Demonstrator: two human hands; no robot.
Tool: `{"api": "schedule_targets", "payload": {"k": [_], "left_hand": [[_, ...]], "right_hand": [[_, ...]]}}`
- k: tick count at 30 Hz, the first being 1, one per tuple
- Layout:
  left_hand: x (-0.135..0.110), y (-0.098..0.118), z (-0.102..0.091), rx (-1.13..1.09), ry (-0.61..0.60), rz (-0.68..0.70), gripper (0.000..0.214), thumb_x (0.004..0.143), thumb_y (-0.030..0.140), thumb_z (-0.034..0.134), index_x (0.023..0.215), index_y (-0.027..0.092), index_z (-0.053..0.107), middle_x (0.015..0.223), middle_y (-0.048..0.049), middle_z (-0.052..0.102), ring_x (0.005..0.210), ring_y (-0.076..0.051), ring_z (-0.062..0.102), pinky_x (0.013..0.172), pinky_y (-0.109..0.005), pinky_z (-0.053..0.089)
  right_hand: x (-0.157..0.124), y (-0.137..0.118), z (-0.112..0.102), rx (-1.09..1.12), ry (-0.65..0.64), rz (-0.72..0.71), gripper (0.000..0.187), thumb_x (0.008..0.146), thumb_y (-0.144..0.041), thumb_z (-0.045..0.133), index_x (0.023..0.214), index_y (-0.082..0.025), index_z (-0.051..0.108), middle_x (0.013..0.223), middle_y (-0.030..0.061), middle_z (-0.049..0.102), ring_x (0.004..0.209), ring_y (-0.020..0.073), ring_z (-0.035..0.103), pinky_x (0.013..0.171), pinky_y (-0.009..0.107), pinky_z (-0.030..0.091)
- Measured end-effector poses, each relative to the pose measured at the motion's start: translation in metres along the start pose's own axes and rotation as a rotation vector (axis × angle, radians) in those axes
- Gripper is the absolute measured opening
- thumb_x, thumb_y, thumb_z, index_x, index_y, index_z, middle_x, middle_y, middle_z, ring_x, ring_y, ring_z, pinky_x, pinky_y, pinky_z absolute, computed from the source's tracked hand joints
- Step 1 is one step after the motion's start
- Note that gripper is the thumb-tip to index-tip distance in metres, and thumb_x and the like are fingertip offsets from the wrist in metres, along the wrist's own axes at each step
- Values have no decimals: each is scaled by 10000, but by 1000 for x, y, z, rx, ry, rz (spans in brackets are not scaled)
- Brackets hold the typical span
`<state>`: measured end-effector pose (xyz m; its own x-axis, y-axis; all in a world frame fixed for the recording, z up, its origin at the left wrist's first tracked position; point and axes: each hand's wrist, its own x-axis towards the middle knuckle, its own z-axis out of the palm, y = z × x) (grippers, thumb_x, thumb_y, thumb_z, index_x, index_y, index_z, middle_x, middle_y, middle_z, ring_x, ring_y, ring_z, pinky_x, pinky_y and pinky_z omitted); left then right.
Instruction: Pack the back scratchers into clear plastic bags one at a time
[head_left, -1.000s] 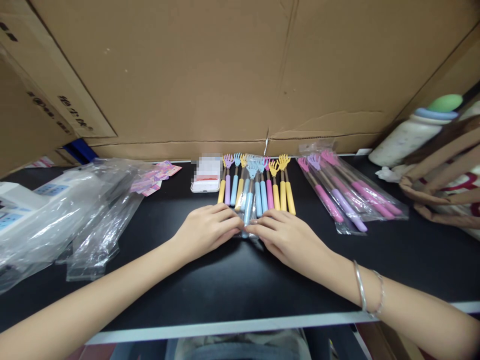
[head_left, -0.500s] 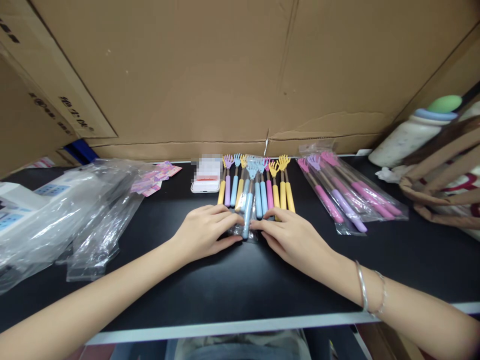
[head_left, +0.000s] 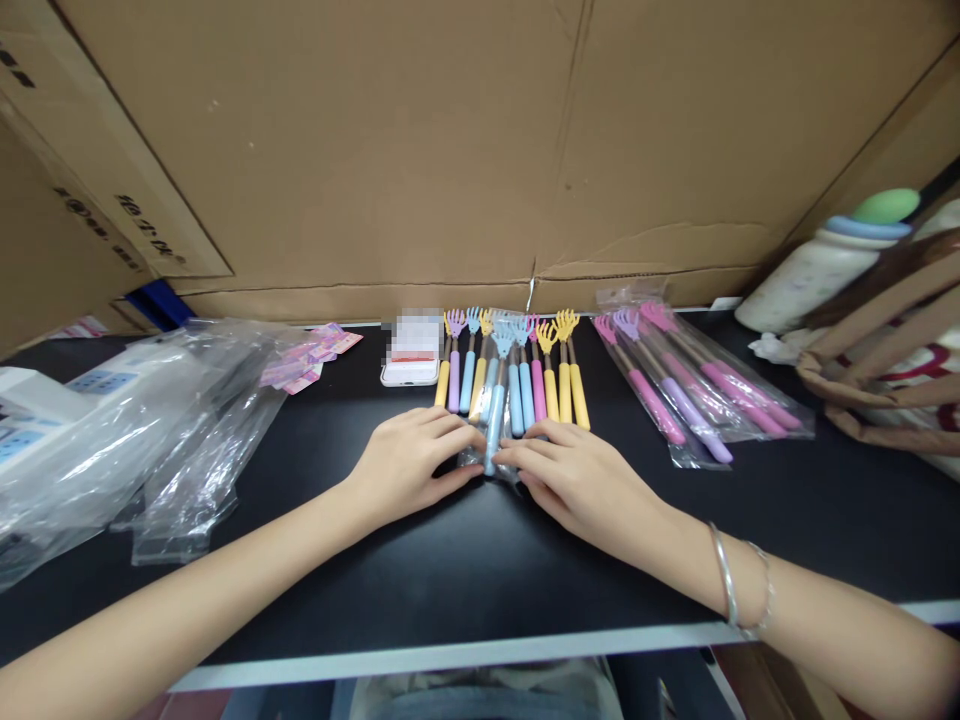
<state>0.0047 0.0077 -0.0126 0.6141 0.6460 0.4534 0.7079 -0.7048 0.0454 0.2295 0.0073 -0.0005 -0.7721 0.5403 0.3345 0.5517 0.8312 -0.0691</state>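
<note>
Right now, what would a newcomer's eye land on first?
The left hand and right hand meet fingertips on a bagged blue back scratcher at centre. Behind it lies a pastel row of back scratchers; bagged pink and purple ones lie right, crumpled clear bags left.

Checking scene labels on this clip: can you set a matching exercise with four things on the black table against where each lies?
Things
1. blue back scratcher in a clear sleeve
2. bagged pink and purple back scratchers
3. pile of clear plastic bags
4. white bottle with a green cap

Places
A. far right, by the cardboard wall
B. left part of the table
C. between the left hand and the right hand
D. just right of the loose row of back scratchers

Pairs: 1-C, 2-D, 3-B, 4-A
</note>
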Motion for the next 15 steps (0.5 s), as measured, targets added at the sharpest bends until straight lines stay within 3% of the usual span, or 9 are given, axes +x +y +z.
{"api": "schedule_targets", "payload": {"k": [7,15], "left_hand": [[1,3,-3,41,76,48,137,889,298,528,923,229,641,978,14,690,987,-170,581,858,-289,446],[0,4,-3,144,113,106,150,895,307,522,917,220,643,1005,9,688,1003,-183,590,853,-312,449]], "right_hand": [[-1,0,2,2,-30,22,254,893,-136,451,1108,-163,585,916,72,643,891,205,534,777,336,449],[0,0,3,-29,-21,22,221,890,-141,462,1075,-158,583,925,72,645,897,204,555,788,347,457]]}}
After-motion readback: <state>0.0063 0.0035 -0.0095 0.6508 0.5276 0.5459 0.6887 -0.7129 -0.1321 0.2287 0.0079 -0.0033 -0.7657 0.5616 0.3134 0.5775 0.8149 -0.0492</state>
